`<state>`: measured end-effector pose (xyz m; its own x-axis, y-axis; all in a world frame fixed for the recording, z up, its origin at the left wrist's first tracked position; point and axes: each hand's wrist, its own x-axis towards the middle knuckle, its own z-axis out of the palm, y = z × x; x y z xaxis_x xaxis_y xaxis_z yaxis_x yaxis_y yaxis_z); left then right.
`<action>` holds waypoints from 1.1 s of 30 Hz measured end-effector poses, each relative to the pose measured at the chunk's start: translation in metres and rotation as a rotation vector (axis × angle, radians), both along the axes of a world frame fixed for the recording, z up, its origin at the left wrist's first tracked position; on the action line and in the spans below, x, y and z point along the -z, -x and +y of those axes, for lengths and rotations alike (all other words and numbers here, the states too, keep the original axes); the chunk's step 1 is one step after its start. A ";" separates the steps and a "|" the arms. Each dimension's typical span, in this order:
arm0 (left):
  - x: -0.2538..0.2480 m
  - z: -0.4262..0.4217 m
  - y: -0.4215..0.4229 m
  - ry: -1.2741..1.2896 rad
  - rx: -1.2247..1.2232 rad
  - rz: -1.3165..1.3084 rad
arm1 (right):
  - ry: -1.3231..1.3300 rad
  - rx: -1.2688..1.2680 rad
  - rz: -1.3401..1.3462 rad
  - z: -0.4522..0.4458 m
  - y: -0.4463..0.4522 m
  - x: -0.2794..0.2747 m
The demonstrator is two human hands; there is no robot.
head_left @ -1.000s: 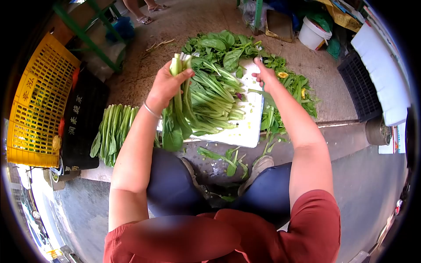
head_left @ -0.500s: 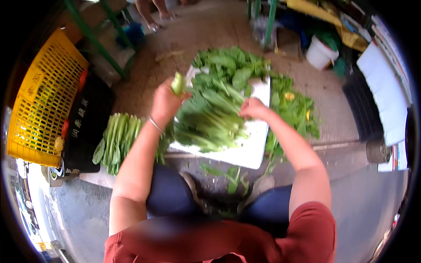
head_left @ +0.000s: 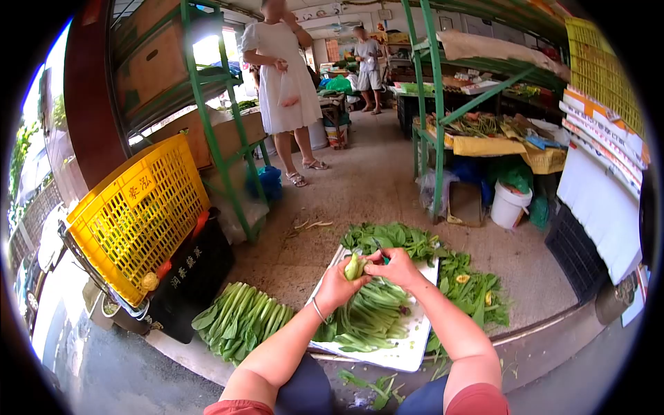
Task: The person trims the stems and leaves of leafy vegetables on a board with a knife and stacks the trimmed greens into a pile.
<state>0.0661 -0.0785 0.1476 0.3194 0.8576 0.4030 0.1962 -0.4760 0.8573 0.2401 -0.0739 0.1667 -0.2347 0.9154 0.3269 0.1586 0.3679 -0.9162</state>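
Note:
My left hand (head_left: pixel 337 285) is closed around a leafy green stalk (head_left: pixel 355 266), its thick pale green end pointing up. My right hand (head_left: pixel 399 268) meets it at that end, fingers pinched on a thin dark-and-teal tool (head_left: pixel 377 245) mostly hidden by them; its kind is unclear. Below both hands, a pile of leafy green stalks (head_left: pixel 370 315) covers part of a white tray (head_left: pixel 408 354). Loose leaves (head_left: pixel 394 236) lie at its far end. To the left, a neat row of greens (head_left: pixel 243 319) rests on the ground.
A yellow crate (head_left: pixel 142 207) leans over a black crate (head_left: pixel 190 277) at left. More leaves (head_left: pixel 477 290) lie right of the tray. Green metal shelving (head_left: pixel 438 131) and a white bucket (head_left: pixel 510 204) stand beyond. One person (head_left: pixel 283 83) stands ahead, another (head_left: pixel 368 59) farther back.
The view has tilted up, showing the shop and two people. My right hand has left the pile and come up to my left hand, which still holds the stalk.

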 end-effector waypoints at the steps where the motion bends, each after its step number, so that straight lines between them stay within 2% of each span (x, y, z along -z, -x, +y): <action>1: -0.003 -0.006 0.002 0.009 0.005 0.013 | -0.019 -0.014 0.036 -0.005 0.001 0.001; 3: -0.013 -0.016 0.001 0.018 -0.005 -0.001 | -0.070 -0.040 0.021 -0.008 0.000 0.003; 5: -0.019 -0.021 0.000 0.054 -0.040 -0.034 | 0.122 -0.151 0.080 -0.016 0.000 -0.008; 7: -0.013 -0.016 0.001 0.167 0.026 -0.209 | 0.116 -0.186 0.029 -0.019 -0.006 -0.011; 9: -0.011 -0.017 0.003 0.188 0.018 -0.183 | 0.280 -0.207 0.060 -0.028 -0.012 -0.017; 11: -0.019 -0.020 0.004 0.200 0.013 -0.157 | 0.270 -0.218 0.020 -0.034 -0.014 -0.020; 13: -0.028 -0.029 0.007 0.358 0.092 -0.216 | 0.229 -0.303 0.033 -0.039 -0.016 -0.018; 17: -0.036 -0.038 0.010 0.450 0.153 -0.268 | 0.202 -0.347 0.069 -0.052 -0.019 -0.023; 27: -0.044 -0.048 0.016 0.452 0.255 -0.252 | 0.263 -0.420 0.050 -0.070 -0.025 -0.037; 33: -0.045 -0.052 0.013 0.430 0.227 -0.245 | 0.272 -0.417 0.033 -0.071 -0.028 -0.037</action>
<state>0.0536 -0.1301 0.1930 0.4566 0.8819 0.1169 -0.1010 -0.0791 0.9917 0.2679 -0.1449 0.2038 -0.5927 0.7989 0.1025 0.0181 0.1404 -0.9899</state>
